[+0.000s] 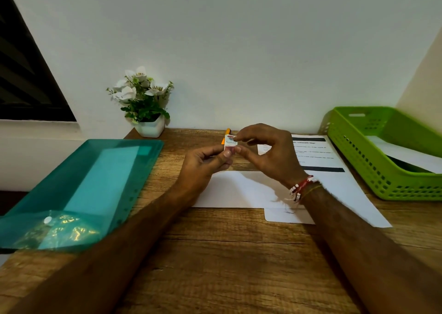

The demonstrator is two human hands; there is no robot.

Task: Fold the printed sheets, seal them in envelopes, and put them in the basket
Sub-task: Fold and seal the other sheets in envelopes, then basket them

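Teal folder, potted flowers, orange pen.

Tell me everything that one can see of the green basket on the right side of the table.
The green basket is rectangular and looks like bright plastic. Rows of small holes pierce its walls; the far wall has a slot handle. It stands upright at the right rear of the wooden table, near the room wall. White paper, perhaps an envelope, lies tilted inside. A printed sheet lies just beside it.
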